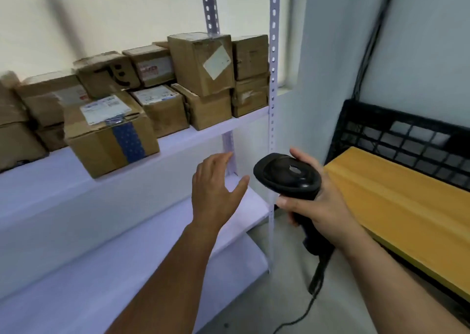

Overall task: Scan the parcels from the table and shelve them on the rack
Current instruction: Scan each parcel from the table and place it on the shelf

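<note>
Clamping one scanner (287,173) beside the rack (273,54) in right grip (323,206), handle half hidden; left grip (216,191) spread, empty; roughly twelve blurred parcels (201,64) on rack, leftmost cut off.

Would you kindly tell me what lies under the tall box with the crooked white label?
A flatter cardboard box on the rack shelf carries it. Most of that box's top, and its rear, are covered by the tall box.

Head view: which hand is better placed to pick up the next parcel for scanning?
Left, probably. The left hand is open and holds nothing, hovering by the rack shelf. The right hand grips the barcode scanner, so it is occupied, though it is nearer the wooden table.
</note>
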A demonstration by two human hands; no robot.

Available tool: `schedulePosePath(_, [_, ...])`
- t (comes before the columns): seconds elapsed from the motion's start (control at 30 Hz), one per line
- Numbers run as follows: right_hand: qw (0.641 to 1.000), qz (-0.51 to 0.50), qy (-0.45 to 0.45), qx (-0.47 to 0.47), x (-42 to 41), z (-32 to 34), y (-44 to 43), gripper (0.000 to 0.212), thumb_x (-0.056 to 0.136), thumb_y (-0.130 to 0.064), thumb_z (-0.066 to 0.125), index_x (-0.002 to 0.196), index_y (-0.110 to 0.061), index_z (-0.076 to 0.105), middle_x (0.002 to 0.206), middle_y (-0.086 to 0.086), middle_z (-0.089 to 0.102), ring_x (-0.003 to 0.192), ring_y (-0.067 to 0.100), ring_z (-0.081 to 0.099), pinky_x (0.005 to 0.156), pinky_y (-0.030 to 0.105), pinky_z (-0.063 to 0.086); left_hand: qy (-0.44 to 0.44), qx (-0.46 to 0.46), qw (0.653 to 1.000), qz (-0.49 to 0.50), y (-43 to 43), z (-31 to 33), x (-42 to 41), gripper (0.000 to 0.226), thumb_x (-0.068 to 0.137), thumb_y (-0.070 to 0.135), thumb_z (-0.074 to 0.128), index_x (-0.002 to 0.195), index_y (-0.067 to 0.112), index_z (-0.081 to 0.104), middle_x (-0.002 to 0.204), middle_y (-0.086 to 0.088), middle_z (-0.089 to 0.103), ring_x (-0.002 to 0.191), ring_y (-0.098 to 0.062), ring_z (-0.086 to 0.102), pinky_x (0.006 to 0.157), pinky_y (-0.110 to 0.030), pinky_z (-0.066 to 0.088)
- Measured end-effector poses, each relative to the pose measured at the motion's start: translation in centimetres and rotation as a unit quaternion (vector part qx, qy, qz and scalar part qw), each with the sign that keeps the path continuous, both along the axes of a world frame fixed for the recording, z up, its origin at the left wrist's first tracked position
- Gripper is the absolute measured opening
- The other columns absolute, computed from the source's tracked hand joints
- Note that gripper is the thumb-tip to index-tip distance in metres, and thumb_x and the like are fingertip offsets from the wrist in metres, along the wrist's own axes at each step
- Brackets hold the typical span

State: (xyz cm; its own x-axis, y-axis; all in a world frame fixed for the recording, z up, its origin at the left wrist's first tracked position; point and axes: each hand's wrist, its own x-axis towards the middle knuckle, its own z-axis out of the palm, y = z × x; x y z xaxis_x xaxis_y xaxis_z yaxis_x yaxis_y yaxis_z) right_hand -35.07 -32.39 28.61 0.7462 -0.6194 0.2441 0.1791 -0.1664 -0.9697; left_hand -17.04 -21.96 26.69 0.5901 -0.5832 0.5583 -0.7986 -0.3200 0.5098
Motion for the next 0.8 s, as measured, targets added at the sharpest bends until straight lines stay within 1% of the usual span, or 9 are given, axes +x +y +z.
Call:
schedulePosePath(0.1, [0.998,-0.055,0.015,0.008,-3.9,-1.1,-0.2,0.088,0.069,0.002,0.084,0.138,-0.039,0.046,0.116,0.009,0.064,0.053,0.025,0.06,0.047,0.034,0.049,0.016,0.023,0.998,-0.063,-2.0,-1.9,-2.5,0.059,0.082,0.049,0.065,0.131,0.017,0.056,0.132,-0.005,0.056,0.12,-0.025,0.05,0.1,-0.035,0.038])
schedulePosePath(0.17, [0.995,-0.091,0.029,0.01,-6.6,-1.3,-0.1,0.09,0.071,0.005,0.082,0.141,-0.035,0.043,0.117,0.011,0.063,0.054,0.025,0.059,0.046,0.035,0.049,0.017,0.03,0.995,-0.097,-3.2,-2.7,-4.4,0.061,0.081,0.052,0.062,0.129,0.015,0.057,0.13,-0.007,0.056,0.12,-0.026,0.05,0.1,-0.041,0.04])
schedulePosePath(0.3, [0.99,-0.137,0.039,0.01,-10.9,-1.2,0.2,0.09,0.072,0.007,0.079,0.144,-0.03,0.04,0.119,0.016,0.061,0.054,0.018,0.06,0.045,0.031,0.049,0.017,0.037,0.99,-0.132,-4.9,-3.3,-8.3,0.069,0.078,0.059,0.048,0.13,0.014,0.057,0.132,-0.009,0.055,0.122,-0.029,0.05,0.099,-0.041,0.039])
schedulePosePath(0.37, [0.988,-0.152,0.034,0.001,-13.0,-1.4,-0.2,0.091,0.07,0.001,0.083,0.143,-0.032,0.041,0.121,0.013,0.061,0.059,0.014,0.062,0.048,0.029,0.051,0.02,0.048,0.988,-0.144,-5.6,-3.2,-10.2,0.072,0.078,0.062,0.045,0.132,0.015,0.055,0.137,-0.008,0.05,0.127,-0.028,0.046,0.102,-0.04,0.035])
schedulePosePath(0.43, [0.987,-0.158,0.038,-0.014,-15.0,-1.5,-0.7,0.093,0.065,-0.011,0.088,0.142,-0.036,0.042,0.123,0.008,0.062,0.063,0.017,0.064,0.053,0.031,0.054,0.021,0.057,0.987,-0.151,-6.3,-3.0,-12.2,0.071,0.079,0.061,0.05,0.134,0.016,0.053,0.142,-0.008,0.045,0.131,-0.026,0.041,0.105,-0.038,0.032])
schedulePosePath(0.53, [0.987,-0.155,0.038,-0.007,-18.6,-1.3,-1.5,0.092,0.061,-0.016,0.084,0.14,-0.039,0.042,0.116,0.004,0.065,0.058,0.027,0.062,0.048,0.04,0.052,0.02,0.064,0.986,-0.151,-7.7,-3.0,-15.5,0.064,0.085,0.047,0.067,0.138,0.017,0.05,0.148,-0.008,0.039,0.136,-0.026,0.034,0.109,-0.039,0.028])
schedulePosePath(0.6, [0.985,-0.162,0.048,-0.017,-21.6,-1.0,-2.4,0.092,0.061,-0.018,0.087,0.139,-0.04,0.042,0.118,0.001,0.064,0.062,0.023,0.064,0.05,0.039,0.054,0.027,0.071,0.986,-0.15,-9.1,-2.9,-18.3,0.066,0.085,0.044,0.068,0.141,0.018,0.046,0.15,-0.007,0.036,0.138,-0.025,0.031,0.11,-0.039,0.026])
schedulePosePath(0.7, [0.98,-0.189,0.055,-0.039,-26.6,-1.1,-4.5,0.096,0.059,-0.031,0.093,0.139,-0.045,0.042,0.124,0.0,0.063,0.079,0.019,0.064,0.064,0.04,0.054,0.034,0.075,0.982,-0.171,-11.5,-2.9,-23.5,0.07,0.085,0.044,0.068,0.144,0.017,0.041,0.148,-0.007,0.038,0.136,-0.026,0.034,0.109,-0.041,0.029])
schedulePosePath(0.8, [0.977,-0.204,0.047,-0.029,-31.6,-1.2,-6.4,0.095,0.06,-0.031,0.092,0.139,-0.046,0.042,0.118,0.009,0.065,0.071,0.017,0.064,0.061,0.037,0.051,0.035,0.089,0.976,-0.197,-13.9,-3.0,-28.8,0.075,0.087,0.046,0.065,0.148,0.016,0.034,0.149,-0.006,0.037,0.137,-0.024,0.033,0.111,-0.037,0.026])
